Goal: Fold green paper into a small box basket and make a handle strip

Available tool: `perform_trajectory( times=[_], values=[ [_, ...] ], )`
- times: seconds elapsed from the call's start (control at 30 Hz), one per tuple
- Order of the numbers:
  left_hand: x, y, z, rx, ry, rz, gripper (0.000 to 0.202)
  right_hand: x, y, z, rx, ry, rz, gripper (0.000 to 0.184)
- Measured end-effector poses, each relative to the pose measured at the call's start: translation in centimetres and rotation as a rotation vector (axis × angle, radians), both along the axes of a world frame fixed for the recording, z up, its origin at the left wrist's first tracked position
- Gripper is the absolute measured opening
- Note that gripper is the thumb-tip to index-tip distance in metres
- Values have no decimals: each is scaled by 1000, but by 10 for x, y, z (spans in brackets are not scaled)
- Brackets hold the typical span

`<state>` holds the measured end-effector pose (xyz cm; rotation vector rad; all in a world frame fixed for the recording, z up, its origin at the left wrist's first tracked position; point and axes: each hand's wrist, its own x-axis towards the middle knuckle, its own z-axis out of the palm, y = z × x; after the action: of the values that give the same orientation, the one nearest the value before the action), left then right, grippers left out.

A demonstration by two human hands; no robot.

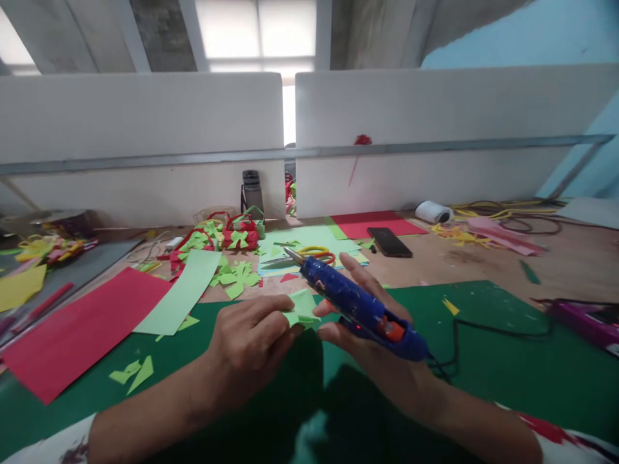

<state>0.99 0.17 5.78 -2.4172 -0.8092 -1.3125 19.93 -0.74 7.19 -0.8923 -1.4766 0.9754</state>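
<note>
At the back of the table I see small red paper baskets [240, 233] with light-green cut pieces at their rims; I cannot tell what lies inside. Over the dark green cutting mat [483, 367], my left hand [249, 341] is curled, its fingertips pinching a small light-green folded paper piece [302, 306]. My right hand [372, 345] grasps a blue plastic hot-glue gun [360, 308], nozzle pointing away and leftward, its thumb touching the paper.
</note>
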Motion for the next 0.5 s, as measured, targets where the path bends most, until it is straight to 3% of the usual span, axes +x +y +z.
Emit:
perform_trajectory(
  times=[0.13,0.3,0.5],
  values=[
    [7,0,2,3,-11,-32,18,0,1,-4,33,-4,11,77],
    [12,0,1,-6,-46,-54,18,1,3,-5,41,-17,7,65],
    [15,-2,11,-48,-87,36,11,-1,6,-5,79,29,-7,57]
  ],
)
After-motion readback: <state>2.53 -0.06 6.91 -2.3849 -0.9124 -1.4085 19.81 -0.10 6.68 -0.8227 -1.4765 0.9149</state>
